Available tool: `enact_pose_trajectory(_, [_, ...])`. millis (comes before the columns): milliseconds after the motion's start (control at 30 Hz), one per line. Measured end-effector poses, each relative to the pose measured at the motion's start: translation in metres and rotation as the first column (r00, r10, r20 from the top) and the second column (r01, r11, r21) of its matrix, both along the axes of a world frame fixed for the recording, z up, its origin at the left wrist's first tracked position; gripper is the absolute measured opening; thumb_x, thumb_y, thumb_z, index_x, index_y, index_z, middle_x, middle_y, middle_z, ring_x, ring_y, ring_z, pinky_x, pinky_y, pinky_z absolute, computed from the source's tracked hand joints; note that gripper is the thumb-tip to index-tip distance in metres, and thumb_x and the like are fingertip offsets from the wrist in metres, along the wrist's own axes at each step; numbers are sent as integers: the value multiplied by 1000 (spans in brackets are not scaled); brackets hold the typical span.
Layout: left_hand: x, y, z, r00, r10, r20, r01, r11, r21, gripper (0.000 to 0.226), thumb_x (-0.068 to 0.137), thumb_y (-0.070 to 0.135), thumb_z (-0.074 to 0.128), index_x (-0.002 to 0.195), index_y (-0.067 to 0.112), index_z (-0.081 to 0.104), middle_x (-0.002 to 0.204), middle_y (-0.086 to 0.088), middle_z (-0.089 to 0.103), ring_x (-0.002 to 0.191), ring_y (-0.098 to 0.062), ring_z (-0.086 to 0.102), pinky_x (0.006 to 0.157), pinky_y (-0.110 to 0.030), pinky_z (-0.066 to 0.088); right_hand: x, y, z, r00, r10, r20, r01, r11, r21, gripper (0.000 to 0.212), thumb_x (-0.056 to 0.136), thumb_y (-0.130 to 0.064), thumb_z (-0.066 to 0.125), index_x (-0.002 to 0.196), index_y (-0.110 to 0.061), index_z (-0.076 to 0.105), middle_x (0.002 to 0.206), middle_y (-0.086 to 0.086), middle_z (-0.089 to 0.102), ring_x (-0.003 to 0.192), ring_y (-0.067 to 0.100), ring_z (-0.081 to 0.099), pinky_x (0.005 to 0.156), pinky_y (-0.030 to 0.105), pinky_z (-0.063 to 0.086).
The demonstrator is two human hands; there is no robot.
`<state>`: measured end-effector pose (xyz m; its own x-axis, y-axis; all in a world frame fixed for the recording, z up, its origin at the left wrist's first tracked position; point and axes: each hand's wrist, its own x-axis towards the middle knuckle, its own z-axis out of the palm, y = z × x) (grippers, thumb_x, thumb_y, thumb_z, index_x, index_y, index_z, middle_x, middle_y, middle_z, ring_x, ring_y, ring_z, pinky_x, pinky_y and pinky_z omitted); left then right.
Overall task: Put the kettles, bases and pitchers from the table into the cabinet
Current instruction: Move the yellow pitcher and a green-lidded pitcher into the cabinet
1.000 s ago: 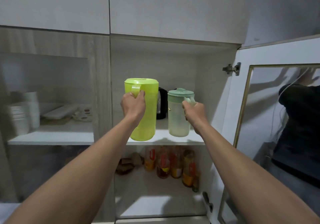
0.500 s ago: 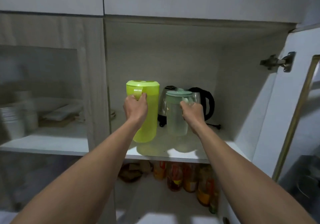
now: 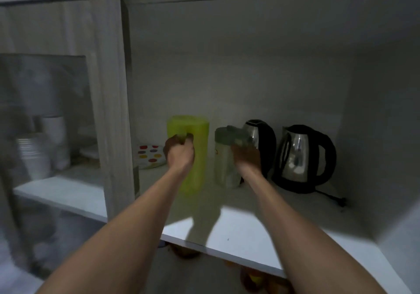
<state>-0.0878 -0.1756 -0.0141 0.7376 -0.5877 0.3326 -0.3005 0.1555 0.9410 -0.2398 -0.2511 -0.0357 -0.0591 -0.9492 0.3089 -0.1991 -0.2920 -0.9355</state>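
Observation:
Both arms reach deep into the open cabinet. My left hand (image 3: 179, 151) grips the handle of a tall lime-green pitcher (image 3: 195, 157), whose base is at the shelf (image 3: 238, 225). My right hand (image 3: 246, 157) holds the handle of a smaller pale-green lidded pitcher (image 3: 223, 171), which stands on the shelf just right of the lime one. Two steel kettles with black handles stand behind on the right: one (image 3: 261, 139) partly hidden by my right hand, the other (image 3: 302, 157) on its black base with a cord trailing right.
A plate with coloured dots (image 3: 150, 156) lies at the shelf's back left. A wooden divider (image 3: 113, 112) separates a glass-fronted compartment with stacked white cups (image 3: 34, 157). The cabinet's right wall (image 3: 375, 134) is close to the kettles. Bottles show dimly below the shelf.
Both hands have pushed the pitchers further into the cabinet and lowered them to the shelf. The view moved closer and darker, and a second kettle is now visible.

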Motion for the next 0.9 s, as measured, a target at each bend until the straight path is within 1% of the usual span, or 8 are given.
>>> enact_pose_trajectory(67, [7, -15, -7, 999, 32, 16, -32, 999, 18, 36, 95, 32, 60, 73, 3, 63, 76, -17, 66, 77, -36, 64, 63, -34, 41, 9, -16, -10, 996, -11, -87, 11, 1000, 1, 29, 100, -28, 58, 84, -7, 71, 107, 25, 72, 100, 36, 68, 85, 36, 51])
enact_pose_trajectory(200, [21, -43, -20, 998, 66, -3, -66, 998, -8, 45, 94, 26, 64, 55, 15, 45, 70, -18, 59, 75, -35, 61, 62, -33, 35, 26, -39, -30, 993, 6, -114, -9, 1000, -22, 46, 97, -26, 63, 54, -17, 51, 65, 12, 60, 70, 29, 58, 63, 35, 36])
enact_pose_trajectory(267, [28, -57, -27, 997, 78, 21, -78, 996, -36, 47, 93, 24, 65, 52, 16, 42, 69, -22, 60, 74, -37, 61, 63, -36, 37, 34, -50, -36, 997, 27, -75, -30, 999, -36, 47, 95, -16, 64, 52, -17, 46, 55, 2, 50, 58, 23, 49, 59, 34, 32])
enact_pose_trajectory(333, [32, -62, -30, 998, 67, 18, -66, 997, -51, 48, 92, 22, 66, 52, 15, 41, 60, -12, 54, 68, -32, 57, 63, -37, 38, 38, -50, -36, 994, 57, -93, -63, 996, -59, 46, 93, -12, 63, 52, -17, 44, 53, -1, 47, 51, 15, 44, 55, 32, 30])
enact_pose_trajectory(467, [41, -83, -31, 997, 51, 49, -47, 996, -77, 51, 92, 19, 65, 52, 15, 35, 50, -4, 42, 56, -26, 46, 58, -35, 34, 50, -69, -37, 993, 82, -88, -86, 995, -41, 38, 93, -15, 62, 59, -17, 44, 55, -2, 49, 51, 11, 45, 52, 32, 33])
enact_pose_trajectory(667, [59, -100, -32, 996, 57, 70, -53, 997, -54, 50, 92, 21, 63, 50, 16, 36, 48, -3, 41, 54, -26, 46, 58, -39, 39, 67, -86, -41, 993, 97, -67, -98, 995, -4, 36, 91, -18, 64, 59, -18, 47, 58, -1, 52, 57, 19, 49, 60, 32, 38])
enact_pose_trajectory(800, [66, -103, -32, 995, 72, 64, -71, 997, -23, 50, 93, 19, 63, 50, 16, 37, 48, -2, 41, 54, -25, 45, 58, -34, 35, 70, -96, -52, 995, 83, -59, -82, 996, 28, 35, 91, -19, 64, 60, -17, 48, 60, 1, 54, 62, 23, 52, 64, 35, 41])
enact_pose_trajectory(900, [71, -106, -30, 995, 67, 70, -68, 998, 3, 50, 93, 20, 62, 51, 16, 37, 49, -4, 41, 57, -29, 49, 58, -42, 39, 73, -106, -54, 993, 88, -79, -85, 996, 36, 30, 82, -39, 63, 65, -17, 52, 71, 12, 65, 70, 32, 62, 68, 42, 50])
